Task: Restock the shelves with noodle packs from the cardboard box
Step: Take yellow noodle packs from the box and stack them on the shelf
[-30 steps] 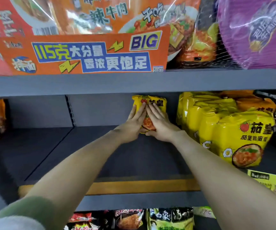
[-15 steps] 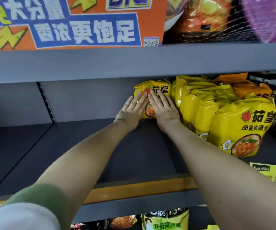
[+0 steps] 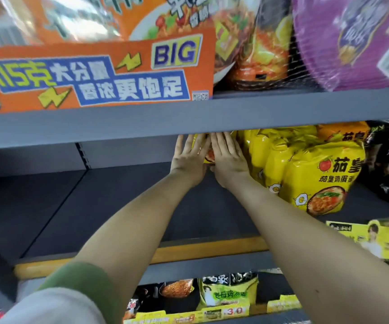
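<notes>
Both arms stretch over the matte grey shelf (image 3: 118,206). Left hand (image 3: 190,160) and right hand (image 3: 229,160) press flat, fingers (image 3: 221,146) straight and together, on a glossy yellow pack (image 3: 209,156) at its back.

Noodle pack (image 3: 208,157) farther back, now right beside the yellow row (image 3: 282,160).

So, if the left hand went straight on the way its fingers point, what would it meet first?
The yellow noodle pack, which the left hand touches now; behind it probably the shelf's back wall.
</notes>
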Demonstrator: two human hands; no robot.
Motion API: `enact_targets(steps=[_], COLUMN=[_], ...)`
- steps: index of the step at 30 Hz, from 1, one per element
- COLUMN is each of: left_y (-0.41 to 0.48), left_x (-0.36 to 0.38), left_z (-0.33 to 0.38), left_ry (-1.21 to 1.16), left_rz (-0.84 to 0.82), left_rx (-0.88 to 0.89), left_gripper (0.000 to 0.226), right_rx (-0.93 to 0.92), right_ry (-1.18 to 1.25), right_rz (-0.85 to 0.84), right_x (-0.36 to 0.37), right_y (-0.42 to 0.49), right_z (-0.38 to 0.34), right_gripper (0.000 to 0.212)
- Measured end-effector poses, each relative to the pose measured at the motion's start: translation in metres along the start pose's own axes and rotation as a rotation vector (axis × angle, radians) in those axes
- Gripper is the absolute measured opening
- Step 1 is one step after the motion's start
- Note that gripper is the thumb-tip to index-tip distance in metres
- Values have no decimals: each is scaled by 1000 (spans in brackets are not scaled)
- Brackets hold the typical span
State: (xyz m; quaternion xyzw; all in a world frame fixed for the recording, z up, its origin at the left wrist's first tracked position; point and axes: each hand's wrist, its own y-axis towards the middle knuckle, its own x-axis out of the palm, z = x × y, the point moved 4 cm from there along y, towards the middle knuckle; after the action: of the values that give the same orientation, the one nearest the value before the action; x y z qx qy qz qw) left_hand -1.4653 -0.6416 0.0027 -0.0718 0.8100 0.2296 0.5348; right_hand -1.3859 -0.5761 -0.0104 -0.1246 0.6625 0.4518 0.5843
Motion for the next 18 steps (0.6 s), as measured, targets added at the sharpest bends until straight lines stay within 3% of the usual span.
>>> enact_targets(steps=[4, 9, 13, 18], left_y=[-39, -132, -230, -348], left_x=[-22, -62, -92, -109], left_z=[-1, -8, -14, -33], left_ry=[-48, -98, -229, -412], left_rz=[-140, -175, -163, -3], left_rx=[-88, -210, -330, -400], left_gripper=[63, 67, 66, 52], right_rx=[-6, -129, -223, -343], right_ry=[94, 148, 288, 444], right_rz=[-160, -209, -185, 33], right_x=[-31, -87, -129, -167], right_y=[-27, -94, -162, -243], right_z=[-14, -45, -86, -152], right_gripper=[79, 81, 70, 39])
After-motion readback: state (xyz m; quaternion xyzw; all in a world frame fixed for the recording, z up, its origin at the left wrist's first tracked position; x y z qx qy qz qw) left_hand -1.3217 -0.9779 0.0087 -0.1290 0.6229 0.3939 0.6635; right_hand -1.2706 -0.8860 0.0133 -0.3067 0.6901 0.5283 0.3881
